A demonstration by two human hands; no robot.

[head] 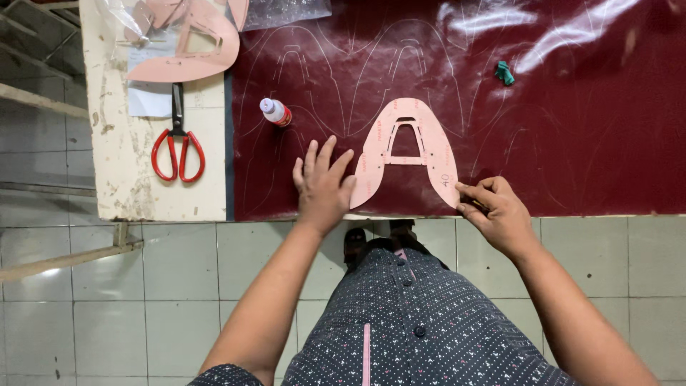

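Observation:
A pink horseshoe-shaped paper pattern lies on a dark red glossy sheet that bears several traced outlines. My left hand lies flat, fingers spread, on the sheet beside the pattern's left leg, its fingertips touching that edge. My right hand has its fingers pinched together at the tip of the pattern's right leg, near the table's front edge; whether it holds a small pen or tool I cannot tell.
Red-handled scissors lie on the worn white table at the left. A small white bottle with a red label lies on the sheet. More pink patterns sit at the back left. A small green object lies at the back right.

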